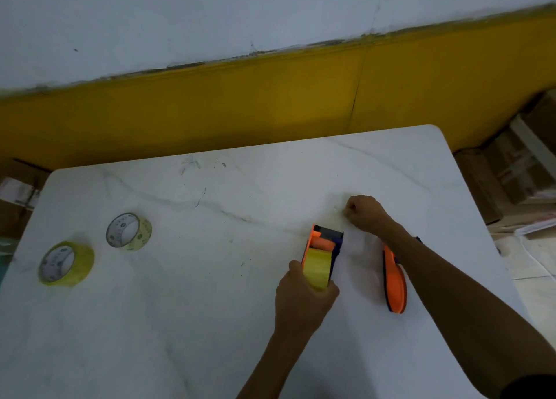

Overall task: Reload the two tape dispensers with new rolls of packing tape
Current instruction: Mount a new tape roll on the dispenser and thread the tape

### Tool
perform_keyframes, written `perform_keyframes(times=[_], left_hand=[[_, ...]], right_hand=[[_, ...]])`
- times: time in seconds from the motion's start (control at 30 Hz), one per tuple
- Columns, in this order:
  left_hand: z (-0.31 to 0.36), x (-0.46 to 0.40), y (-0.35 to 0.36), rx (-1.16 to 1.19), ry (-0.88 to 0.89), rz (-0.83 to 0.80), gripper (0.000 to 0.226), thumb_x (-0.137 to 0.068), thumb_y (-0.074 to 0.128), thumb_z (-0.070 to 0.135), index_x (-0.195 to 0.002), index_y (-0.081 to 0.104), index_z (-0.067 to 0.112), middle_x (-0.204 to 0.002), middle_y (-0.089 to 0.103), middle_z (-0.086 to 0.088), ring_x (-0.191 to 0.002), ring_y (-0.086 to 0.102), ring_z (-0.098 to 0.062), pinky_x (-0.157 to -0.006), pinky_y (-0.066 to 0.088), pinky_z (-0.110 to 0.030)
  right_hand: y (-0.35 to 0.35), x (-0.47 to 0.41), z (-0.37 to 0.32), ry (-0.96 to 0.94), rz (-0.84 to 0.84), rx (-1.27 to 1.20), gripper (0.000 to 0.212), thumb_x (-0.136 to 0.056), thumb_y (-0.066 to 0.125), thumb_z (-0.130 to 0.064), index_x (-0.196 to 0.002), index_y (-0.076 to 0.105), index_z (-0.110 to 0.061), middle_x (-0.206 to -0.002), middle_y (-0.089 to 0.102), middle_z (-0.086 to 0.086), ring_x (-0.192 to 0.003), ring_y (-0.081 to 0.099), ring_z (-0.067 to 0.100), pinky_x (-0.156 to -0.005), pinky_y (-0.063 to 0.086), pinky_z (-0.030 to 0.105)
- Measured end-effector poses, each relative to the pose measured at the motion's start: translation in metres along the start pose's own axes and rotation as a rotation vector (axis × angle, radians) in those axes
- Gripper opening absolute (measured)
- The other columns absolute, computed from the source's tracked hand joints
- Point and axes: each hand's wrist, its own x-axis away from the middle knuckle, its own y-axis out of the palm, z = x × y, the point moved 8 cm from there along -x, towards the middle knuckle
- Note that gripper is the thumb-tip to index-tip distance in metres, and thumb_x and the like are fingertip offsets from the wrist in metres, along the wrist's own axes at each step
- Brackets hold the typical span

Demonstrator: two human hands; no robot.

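Orange dispenser (323, 250) with yellow tape roll loaded stood on white surface (210, 308), right of centre. Left hand (304, 299) wrapped around its near end, gripping. Right hand (362, 213) closed in fist just beyond dispenser; contents of fist not discernible. Second orange dispenser (394, 281) lay under right forearm. Two spare tape rolls (128, 231) (66, 263) sat well apart at left.

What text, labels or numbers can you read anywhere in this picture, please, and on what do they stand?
Nothing here reads legibly.
Near yellow tape roll: print on its white inner core, too blurred to read.
Paler yellow tape roll: print on core and green marks on its side, too small to read.
Cardboard boxes: labels blurred.
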Motion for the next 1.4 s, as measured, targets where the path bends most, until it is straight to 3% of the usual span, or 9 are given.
perform_keyframes(times=[0.1, 0.33, 0.47, 0.63, 0.8, 0.97, 1.1, 1.27, 1.4], left_hand=[[0.012, -0.002, -0.015, 0.079, 0.092, 0.039, 0.043, -0.072, 0.07, 0.053, -0.089, 0.043, 0.023, -0.071, 0.053, 0.006, -0.058, 0.055, -0.01, -0.049, 0.047, -0.022], [0.034, -0.01, -0.046, 0.212, 0.125, 0.122, 0.04, -0.071, 0.075, 0.042, -0.083, 0.046, 0.018, -0.069, 0.056, 0.003, -0.052, 0.052, -0.009, -0.044, 0.045, -0.021], [0.03, -0.012, -0.05, 0.311, 0.049, 0.161, 0.038, -0.072, 0.075, 0.043, -0.084, 0.051, 0.016, -0.071, 0.059, 0.003, -0.053, 0.054, -0.006, -0.043, 0.041, -0.013], [0.021, -0.012, -0.043, 0.375, -0.022, 0.148, 0.04, -0.072, 0.074, 0.047, -0.093, 0.054, 0.019, -0.081, 0.063, 0.003, -0.068, 0.063, -0.007, -0.056, 0.056, -0.027], [0.015, -0.011, -0.027, 0.371, -0.06, 0.095, 0.047, -0.076, 0.071, 0.05, -0.101, 0.05, 0.017, -0.091, 0.063, -0.002, -0.076, 0.064, -0.014, -0.059, 0.056, -0.029], [0.027, -0.007, -0.011, 0.191, 0.003, 0.063, 0.047, -0.082, 0.069, 0.047, -0.105, 0.04, 0.018, -0.093, 0.058, 0.0, -0.077, 0.061, -0.015, -0.054, 0.045, -0.017], [0.025, -0.01, -0.004, 0.116, 0.015, 0.061, 0.05, -0.083, 0.069, 0.045, -0.111, 0.039, 0.016, -0.095, 0.057, -0.001, -0.084, 0.064, -0.02, -0.068, 0.054, -0.028], [0.01, -0.008, 0.001, 0.093, 0.006, 0.084, 0.046, -0.084, 0.066, 0.048, -0.102, 0.041, 0.015, -0.087, 0.059, -0.002, -0.079, 0.066, -0.023, -0.065, 0.055, -0.033], [0.011, -0.012, 0.005, 0.067, 0.007, 0.079, 0.046, -0.082, 0.067, 0.047, -0.1, 0.039, 0.015, -0.093, 0.065, -0.009, -0.08, 0.067, -0.028, -0.066, 0.056, -0.04]], right_hand=[[-0.005, 0.004, 0.001, 0.046, -0.136, -0.193, 0.019, -0.09, 0.055, -0.011, -0.092, 0.068, 0.004, -0.087, 0.062, 0.011, -0.08, 0.055, 0.022, -0.066, 0.042, 0.027], [0.02, 0.038, -0.02, 0.371, -0.45, -1.09, 0.024, -0.093, 0.04, 0.004, -0.095, 0.061, -0.007, -0.07, 0.063, 0.008, -0.053, 0.057, 0.012, -0.05, 0.047, 0.02], [0.041, 0.055, -0.05, 0.314, -0.425, -1.4, 0.031, -0.095, 0.041, -0.006, -0.118, 0.061, -0.005, -0.088, 0.068, 0.014, -0.08, 0.062, 0.024, -0.085, 0.047, 0.035], [0.071, 0.078, -0.051, 0.395, -0.339, -1.689, 0.048, -0.096, 0.044, -0.037, -0.129, 0.056, -0.005, -0.115, 0.067, 0.014, -0.111, 0.06, 0.029, -0.102, 0.044, 0.044], [0.058, 0.09, -0.054, 0.312, -0.285, -1.304, 0.077, -0.076, 0.035, -0.077, -0.114, 0.067, -0.018, -0.112, 0.072, 0.007, -0.107, 0.066, 0.024, -0.089, 0.053, 0.04], [0.048, 0.09, -0.051, 0.363, -0.174, -1.126, 0.069, -0.069, 0.063, -0.069, -0.105, 0.068, -0.011, -0.108, 0.072, 0.013, -0.097, 0.069, 0.025, -0.078, 0.057, 0.036], [0.051, 0.087, -0.038, 0.406, -0.066, -1.045, 0.074, -0.063, 0.071, -0.068, -0.096, 0.068, -0.003, -0.102, 0.073, 0.018, -0.09, 0.071, 0.027, -0.082, 0.059, 0.04], [0.048, 0.094, -0.034, 0.418, -0.18, -0.541, 0.075, -0.073, 0.042, -0.081, -0.071, 0.057, -0.008, -0.07, 0.062, 0.01, -0.064, 0.061, 0.021, -0.066, 0.054, 0.033], [0.048, 0.1, -0.039, 0.425, -0.336, -0.367, 0.093, -0.075, 0.016, -0.085, -0.078, 0.063, -0.004, -0.073, 0.066, 0.012, -0.064, 0.064, 0.024, -0.06, 0.053, 0.03]])
